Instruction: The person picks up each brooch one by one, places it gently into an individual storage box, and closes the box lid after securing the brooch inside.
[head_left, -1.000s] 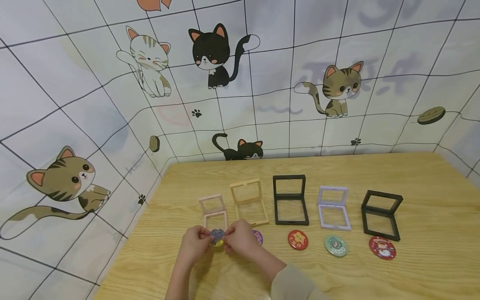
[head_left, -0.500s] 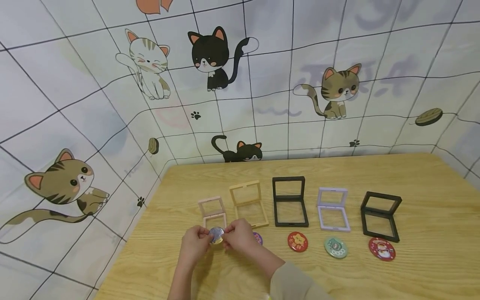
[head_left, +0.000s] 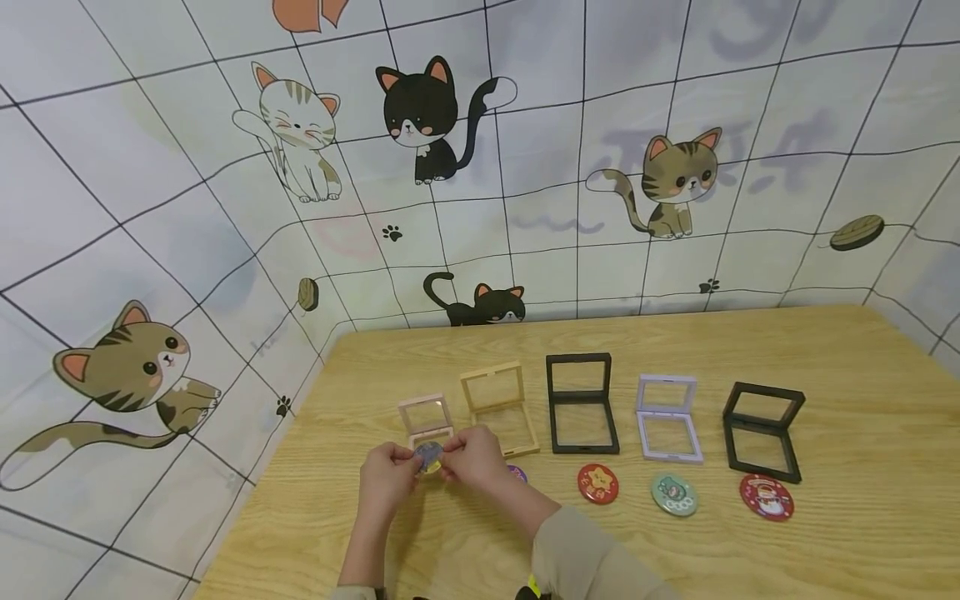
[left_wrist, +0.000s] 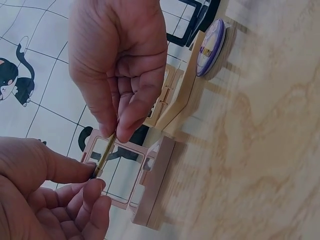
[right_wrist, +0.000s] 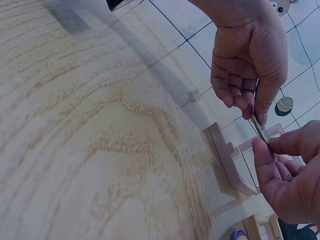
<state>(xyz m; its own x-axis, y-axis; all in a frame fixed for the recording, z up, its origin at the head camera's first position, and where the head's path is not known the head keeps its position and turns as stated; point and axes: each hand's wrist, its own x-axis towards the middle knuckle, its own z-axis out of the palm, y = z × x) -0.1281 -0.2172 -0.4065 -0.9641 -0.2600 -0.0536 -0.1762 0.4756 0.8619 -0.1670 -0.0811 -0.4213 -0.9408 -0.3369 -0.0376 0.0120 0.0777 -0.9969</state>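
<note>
Both hands hold one small round badge (head_left: 430, 457), blue and yellow on its face, with a thin gold edge seen nearly side-on in the wrist views. My left hand (head_left: 387, 482) pinches its left edge between thumb and fingers. At the opposite edge, the thumb and fingers of my right hand (head_left: 476, 457) pinch it too. The badge is tilted and held in front of a small pink display frame (head_left: 426, 413), which stands opened like an L; the hands hide its near part. A purple badge (head_left: 517, 473) lies partly hidden behind the right hand.
To the right stand more opened frames: yellow (head_left: 492, 385), large black (head_left: 581, 425), lilac (head_left: 670, 435) and small black (head_left: 763, 429). Before them lie a red star badge (head_left: 597, 483), a green badge (head_left: 674, 494) and a red snowman badge (head_left: 767, 497). A cat-print wall covering borders the wooden table (head_left: 855, 358).
Both hands have moved slightly forward with the badge, closer to the pink frame, and the badge's tilt has changed. The other frames and badges stay in place.
</note>
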